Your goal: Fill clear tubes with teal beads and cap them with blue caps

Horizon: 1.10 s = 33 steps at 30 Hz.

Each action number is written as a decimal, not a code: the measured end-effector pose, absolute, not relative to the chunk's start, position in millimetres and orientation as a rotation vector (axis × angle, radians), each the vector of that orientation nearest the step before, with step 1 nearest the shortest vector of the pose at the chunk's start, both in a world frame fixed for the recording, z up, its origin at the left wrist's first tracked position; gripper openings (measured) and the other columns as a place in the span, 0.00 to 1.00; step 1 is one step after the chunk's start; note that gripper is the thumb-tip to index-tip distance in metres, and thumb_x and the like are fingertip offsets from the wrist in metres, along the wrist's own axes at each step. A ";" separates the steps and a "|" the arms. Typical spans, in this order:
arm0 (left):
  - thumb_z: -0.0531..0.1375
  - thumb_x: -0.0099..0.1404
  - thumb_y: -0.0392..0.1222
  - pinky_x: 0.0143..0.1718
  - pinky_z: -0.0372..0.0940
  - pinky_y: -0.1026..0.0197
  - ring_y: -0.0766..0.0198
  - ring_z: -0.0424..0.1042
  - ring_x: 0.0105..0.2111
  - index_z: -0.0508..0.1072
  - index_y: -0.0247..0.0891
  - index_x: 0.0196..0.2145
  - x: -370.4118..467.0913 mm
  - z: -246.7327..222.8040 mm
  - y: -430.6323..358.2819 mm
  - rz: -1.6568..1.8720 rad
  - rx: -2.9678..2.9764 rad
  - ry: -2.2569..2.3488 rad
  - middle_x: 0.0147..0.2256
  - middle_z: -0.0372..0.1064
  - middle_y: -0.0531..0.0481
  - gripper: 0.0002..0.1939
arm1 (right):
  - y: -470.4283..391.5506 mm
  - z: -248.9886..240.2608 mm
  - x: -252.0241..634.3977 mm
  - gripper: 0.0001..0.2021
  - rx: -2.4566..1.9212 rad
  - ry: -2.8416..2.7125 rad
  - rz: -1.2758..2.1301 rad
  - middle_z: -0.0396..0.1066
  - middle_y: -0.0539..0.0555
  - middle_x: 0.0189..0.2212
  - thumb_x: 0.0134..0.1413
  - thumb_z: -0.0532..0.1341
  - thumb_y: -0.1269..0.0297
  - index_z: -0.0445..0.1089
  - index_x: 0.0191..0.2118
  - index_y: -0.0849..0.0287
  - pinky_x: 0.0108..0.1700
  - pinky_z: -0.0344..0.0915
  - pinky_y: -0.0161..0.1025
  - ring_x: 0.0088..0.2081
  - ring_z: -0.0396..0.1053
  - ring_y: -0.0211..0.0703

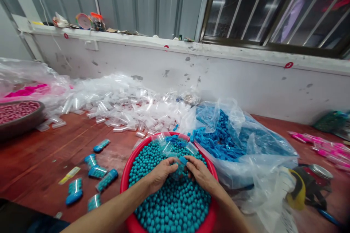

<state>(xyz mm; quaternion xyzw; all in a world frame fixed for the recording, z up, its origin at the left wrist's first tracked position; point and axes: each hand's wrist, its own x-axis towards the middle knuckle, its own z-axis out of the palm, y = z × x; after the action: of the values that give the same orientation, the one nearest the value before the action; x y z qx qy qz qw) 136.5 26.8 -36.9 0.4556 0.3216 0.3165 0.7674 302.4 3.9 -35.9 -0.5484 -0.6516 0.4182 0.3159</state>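
Observation:
A red basin [126,174] full of teal balls [175,207] stands at the table's front edge. Over the balls, my left hand [161,173] is closed on a clear plastic tube [179,170]. On the tube's right side my right hand [201,174] has its fingers pressed together at a blue cap [183,160] at the tube's upper end. More clear tubes [166,147] and a few blue caps lie on the balls at the basin's far side. Left of the basin are several tubes filled with teal balls and capped blue [107,181].
Behind the basin spreads a heap of clear tubes [131,105]. An open plastic bag of blue caps [218,138] lies to the right. A dark basin of pink balls [24,127] is at far left; pink items [325,145] and a lidded jar [319,173] are at right.

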 end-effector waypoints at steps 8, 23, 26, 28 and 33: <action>0.56 0.51 0.40 0.30 0.58 0.62 0.62 0.65 0.28 0.65 0.36 0.24 124.7 -39.1 27.3 0.536 1.488 1.271 0.19 0.61 0.55 0.04 | -5.2 -16.9 305.5 0.15 -1.802 -1.937 0.576 0.71 0.55 0.33 0.56 0.47 0.65 0.64 0.46 0.59 0.37 0.61 0.37 0.35 0.69 0.43; 0.58 0.49 0.48 0.22 0.57 0.65 0.69 0.62 0.20 0.65 0.36 0.35 130.1 -34.7 28.9 0.444 1.117 0.948 0.23 0.63 0.55 0.16 | -4.5 -34.6 296.9 0.16 -1.852 -1.940 0.535 0.73 0.55 0.36 0.58 0.45 0.66 0.60 0.49 0.59 0.33 0.63 0.34 0.32 0.71 0.41; 0.59 0.48 0.47 0.24 0.57 0.67 0.69 0.64 0.23 0.64 0.35 0.37 121.3 -29.8 22.5 0.541 1.052 0.895 0.26 0.65 0.53 0.20 | -7.4 -27.9 294.9 0.18 -1.880 -1.936 0.219 0.69 0.61 0.44 0.56 0.47 0.67 0.59 0.52 0.61 0.40 0.61 0.40 0.42 0.68 0.49; 0.60 0.48 0.46 0.27 0.58 0.67 0.69 0.66 0.25 0.63 0.34 0.36 119.3 -28.6 19.3 0.620 1.039 0.869 0.26 0.66 0.52 0.19 | -10.0 -21.0 292.6 0.18 -1.815 -1.914 0.280 0.70 0.59 0.42 0.57 0.47 0.66 0.60 0.52 0.60 0.40 0.62 0.38 0.41 0.69 0.47; 0.59 0.52 0.49 0.21 0.58 0.68 0.69 0.66 0.20 0.63 0.35 0.38 119.2 -32.1 10.1 0.705 1.076 0.748 0.24 0.67 0.53 0.19 | -16.7 -7.2 283.1 0.16 -1.472 -1.906 0.726 0.71 0.51 0.28 0.57 0.48 0.64 0.65 0.48 0.57 0.34 0.62 0.33 0.30 0.68 0.40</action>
<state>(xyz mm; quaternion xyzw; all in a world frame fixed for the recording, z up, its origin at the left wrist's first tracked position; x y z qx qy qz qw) 119.2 10.1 -32.1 0.4896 0.3405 0.3209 0.7358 283.1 -16.7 -7.2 -0.5568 -0.7209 0.2747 0.3078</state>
